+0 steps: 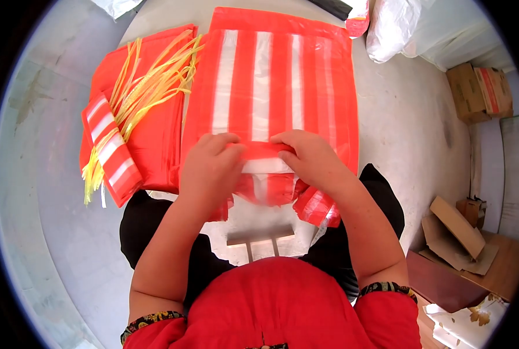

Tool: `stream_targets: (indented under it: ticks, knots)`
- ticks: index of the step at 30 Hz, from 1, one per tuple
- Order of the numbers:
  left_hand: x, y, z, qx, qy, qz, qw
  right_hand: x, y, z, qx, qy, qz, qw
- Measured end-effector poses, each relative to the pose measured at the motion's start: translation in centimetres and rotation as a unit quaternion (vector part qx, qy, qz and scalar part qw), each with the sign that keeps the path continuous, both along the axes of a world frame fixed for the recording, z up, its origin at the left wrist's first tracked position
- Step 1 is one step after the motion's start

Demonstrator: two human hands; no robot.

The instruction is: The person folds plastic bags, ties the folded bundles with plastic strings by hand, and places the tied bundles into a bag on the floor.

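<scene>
Bag [279, 87] pinched at its near end

It lies right of yellow ties [149, 81], long axis and stripes pointing away from the person. Left hand [213, 166] and right hand [309, 157] pinch its crosswise fold, most of it beyond their fingers.

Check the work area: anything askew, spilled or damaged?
Nothing looks spilled or clearly damaged. Loose yellow plastic strips sprawl untidily over the flat red plastic stack, and the small folded red-and-white striped bundle there lies slanted. The large red-and-white striped plastic sheets look crumpled at their near end, probably from handling.
</scene>
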State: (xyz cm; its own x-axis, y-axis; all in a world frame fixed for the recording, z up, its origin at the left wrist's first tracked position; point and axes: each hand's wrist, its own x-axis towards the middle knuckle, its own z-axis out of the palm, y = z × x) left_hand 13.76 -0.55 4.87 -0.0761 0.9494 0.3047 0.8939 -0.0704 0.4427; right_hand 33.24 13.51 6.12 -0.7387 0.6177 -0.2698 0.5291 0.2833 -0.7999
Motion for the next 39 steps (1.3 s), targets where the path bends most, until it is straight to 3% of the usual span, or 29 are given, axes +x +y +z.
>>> stream_targets:
  ticks: [1,4,10,13,16,19,28,34,39]
  knots:
    - [0.3,0.2,0.0,0.006,0.010,-0.039,0.999,0.0,-0.1,0.3,-0.041,-0.003,-0.015,0.999]
    - [1.5,1.0,-1.7,0.071,0.017,-0.112,0.991,0.3,0.0,-1.2,0.040,0.023,0.019,0.999]
    - [2.3,1.4,-2.2,0.018,0.021,-0.127,0.991,1.1,0.0,-1.4,0.197,0.008,0.051,0.979]
    - [2.2,1.5,-2.2,0.000,0.019,-0.130,0.991,2.3,0.1,-0.3,0.168,0.038,0.034,0.985]
    - [2.3,1.4,-1.7,-0.008,0.015,-0.128,0.992,3.9,0.2,-0.7,0.311,0.072,0.167,0.933]
    - [2.3,1.4,-1.8,-0.013,0.005,-0.130,0.991,4.2,-1.0,-1.0,0.365,0.096,0.218,0.900]
    - [1.7,1.4,-1.2,-0.052,-0.043,-0.149,0.987,4.9,-0.7,-1.3,0.321,0.144,0.219,0.910]
    - [1.7,1.3,-0.4,-0.062,-0.066,-0.147,0.985,4.7,-0.6,-1.1,0.197,0.199,0.121,0.952]
    - [1.9,1.8,-1.2,-0.059,-0.087,-0.132,0.986,4.4,-0.9,-0.8,0.168,0.204,0.101,0.959]
